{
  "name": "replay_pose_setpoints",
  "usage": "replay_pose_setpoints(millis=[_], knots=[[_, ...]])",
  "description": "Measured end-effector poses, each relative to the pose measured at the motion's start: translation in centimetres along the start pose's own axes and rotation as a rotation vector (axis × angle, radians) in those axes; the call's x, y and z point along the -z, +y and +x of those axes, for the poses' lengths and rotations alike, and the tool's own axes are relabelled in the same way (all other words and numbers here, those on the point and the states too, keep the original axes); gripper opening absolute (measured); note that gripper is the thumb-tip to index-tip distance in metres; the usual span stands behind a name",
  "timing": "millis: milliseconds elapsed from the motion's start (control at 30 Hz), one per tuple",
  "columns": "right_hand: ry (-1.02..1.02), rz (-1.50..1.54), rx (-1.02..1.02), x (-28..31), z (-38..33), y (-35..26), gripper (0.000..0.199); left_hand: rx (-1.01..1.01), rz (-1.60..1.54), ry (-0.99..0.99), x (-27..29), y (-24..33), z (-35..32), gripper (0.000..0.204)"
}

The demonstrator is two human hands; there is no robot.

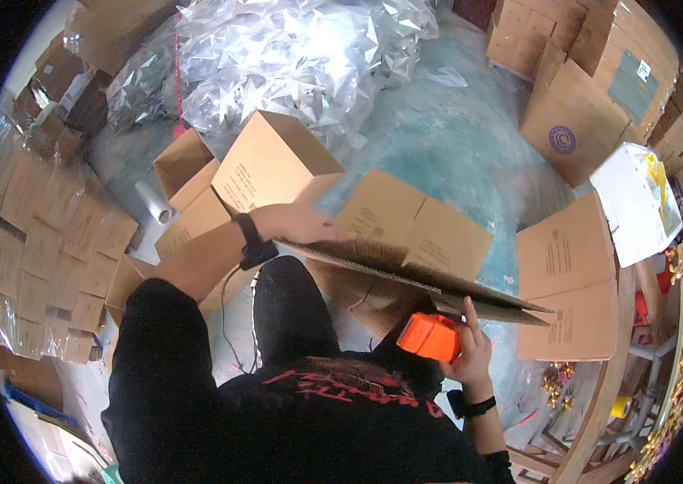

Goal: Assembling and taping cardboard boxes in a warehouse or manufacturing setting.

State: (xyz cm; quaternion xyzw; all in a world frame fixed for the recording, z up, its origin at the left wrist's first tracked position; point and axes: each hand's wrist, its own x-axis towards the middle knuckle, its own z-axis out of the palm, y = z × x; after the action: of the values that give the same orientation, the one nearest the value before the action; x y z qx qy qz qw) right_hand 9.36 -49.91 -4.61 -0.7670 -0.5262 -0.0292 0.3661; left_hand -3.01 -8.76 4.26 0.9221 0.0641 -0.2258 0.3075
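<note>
both hands (297, 223) flank carton (406, 242).

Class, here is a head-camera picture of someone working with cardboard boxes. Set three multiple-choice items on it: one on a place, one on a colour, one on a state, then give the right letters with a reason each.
1. Where does the left hand rest?
A. on a flap of the cardboard box
B. on the silver foil heap
C. on the floor

2. What colour is the tape dispenser in the right hand?
A. blue
B. orange
C. green

3. How do the box's top flaps stand?
A. sealed shut
B. torn off
C. open, spread outward

Answers: 1 A, the palm lies flat on the near flap. 2 B, its body is bright orange. 3 C, the flaps splay apart, not closed.
</note>
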Motion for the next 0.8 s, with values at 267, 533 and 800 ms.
replay_pose_setpoints(millis=[267,533,800], knots=[[-0.079,0.08,0.046,2.3,1.6,-1.7,0.04,0.116,0.441,0.5,1.2,2.3,0.0,0.049],[-0.267,0.341,-0.087,9.3,4.3,-1.0,0.029,0.307,-0.244,0.192,2.5,3.3,-5.1,0.041],[-0.227,0.935,-0.27,6.3,11.3,4.9,0.044,0.47,-0.482,0.744,-0.6,-5.3,-2.0,0.052]])
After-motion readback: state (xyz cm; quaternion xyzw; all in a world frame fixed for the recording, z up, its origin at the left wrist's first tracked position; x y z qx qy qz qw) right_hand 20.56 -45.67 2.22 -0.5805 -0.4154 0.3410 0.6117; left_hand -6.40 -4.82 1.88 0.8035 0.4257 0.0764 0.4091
